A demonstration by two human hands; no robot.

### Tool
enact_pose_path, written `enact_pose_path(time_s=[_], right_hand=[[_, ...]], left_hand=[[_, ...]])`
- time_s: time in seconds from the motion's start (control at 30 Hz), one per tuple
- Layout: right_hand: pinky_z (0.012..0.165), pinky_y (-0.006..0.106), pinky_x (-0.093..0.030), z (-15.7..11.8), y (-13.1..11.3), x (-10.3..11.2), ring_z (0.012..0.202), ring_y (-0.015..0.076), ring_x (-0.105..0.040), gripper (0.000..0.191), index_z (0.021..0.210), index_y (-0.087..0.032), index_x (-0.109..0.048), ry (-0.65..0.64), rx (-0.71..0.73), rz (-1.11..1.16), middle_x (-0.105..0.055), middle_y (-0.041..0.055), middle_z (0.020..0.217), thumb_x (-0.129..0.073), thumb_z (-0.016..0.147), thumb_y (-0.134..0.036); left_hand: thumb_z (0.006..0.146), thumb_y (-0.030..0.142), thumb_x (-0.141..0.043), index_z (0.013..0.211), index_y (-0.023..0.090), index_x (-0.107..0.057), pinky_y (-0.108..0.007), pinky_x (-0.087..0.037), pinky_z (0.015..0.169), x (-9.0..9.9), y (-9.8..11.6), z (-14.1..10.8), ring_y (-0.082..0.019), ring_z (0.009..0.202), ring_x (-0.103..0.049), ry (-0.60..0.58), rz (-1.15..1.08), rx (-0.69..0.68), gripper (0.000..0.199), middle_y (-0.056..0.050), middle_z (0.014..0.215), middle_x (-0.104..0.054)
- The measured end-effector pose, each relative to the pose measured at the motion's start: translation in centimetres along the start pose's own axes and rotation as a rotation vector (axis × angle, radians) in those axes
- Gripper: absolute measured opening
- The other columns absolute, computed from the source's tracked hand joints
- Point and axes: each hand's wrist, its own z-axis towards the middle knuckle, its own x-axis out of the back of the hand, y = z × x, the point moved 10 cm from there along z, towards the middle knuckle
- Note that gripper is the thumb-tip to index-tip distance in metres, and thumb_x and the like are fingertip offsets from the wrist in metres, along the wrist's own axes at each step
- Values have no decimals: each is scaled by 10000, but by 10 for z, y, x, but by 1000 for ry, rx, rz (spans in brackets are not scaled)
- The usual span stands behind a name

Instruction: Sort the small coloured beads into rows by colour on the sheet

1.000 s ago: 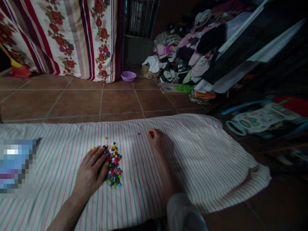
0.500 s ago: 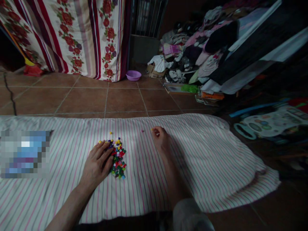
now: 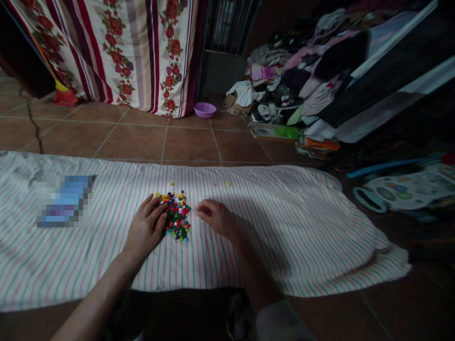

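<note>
A heap of small colourful beads or cubes [image 3: 179,210] lies on the striped cloth. My left hand [image 3: 147,222] rests palm down at the heap's left side, fingers stretched out and touching its edge. Just right of the heap, my right hand [image 3: 215,217] hovers with thumb and fingers curled together; no piece shows between them. Beyond the hands, apart from the heap, lie a yellow piece [image 3: 228,183], a pink piece [image 3: 214,183] and another yellow piece [image 3: 171,183].
On the cloth [image 3: 302,227] at left is a blurred-out blue flat item [image 3: 67,201]. Past the cloth's far edge are floor tiles, a purple basin [image 3: 205,110], a floral curtain [image 3: 142,57] and a red broom [image 3: 65,97]. Piled clothes [image 3: 295,71] and a toy-like panel [image 3: 401,189] stand at right.
My right hand has let go of the yellow piece beside the pink one and come back left towards the heap. My left hand stays at the heap. The view has shifted slightly.
</note>
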Motion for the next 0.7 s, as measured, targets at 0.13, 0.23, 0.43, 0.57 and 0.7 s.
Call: enact_pose_path(time_s=[0.13,0.23,0.43,0.57,0.7], right_hand=[[666,205,-434,-10,-15,-18,693,99,-554,110,808,-186,-636,-115,59,2,-594,-19,775,-594,802,-85],[667,201,-429,-15,-17,-28,693,95,-550,144,853,-187,-648,-167,79,-31,-591,-14,805,-589,809,-63],[738,227,-431,-16,-17,-38,775,118,-579,177,903,-204,-657,-174,93,-138,-625,3,881,-619,812,-57],[757,236,-436,-13,-18,-41,819,134,-593,158,910,-210,-651,-173,95,-179,-636,8,892,-641,822,-79],[783,241,-443,-13,-21,-42,843,139,-598,160,908,-204,-641,-184,118,-194,-641,11,898,-640,821,-70]], left_hand=[[948,357,-406,1163,170,-641,-530,-453,1076,-1,-12,-4,-297,1331,-435,-1,-7,60,369,-124,1290,-585],[954,368,-393,1170,164,-638,-533,-430,1099,-3,-14,-5,-288,1325,-438,-7,-11,66,385,-122,1279,-589],[959,395,-381,1173,149,-642,-542,-401,1122,-9,-18,-6,-302,1360,-394,-13,-6,105,418,-141,1315,-560],[963,393,-377,1172,152,-645,-538,-399,1123,-11,-17,-4,-298,1359,-397,-14,0,104,416,-139,1318,-558],[964,390,-381,1161,150,-654,-519,-398,1126,-10,-17,-3,-292,1341,-415,-9,1,105,413,-138,1298,-568]])
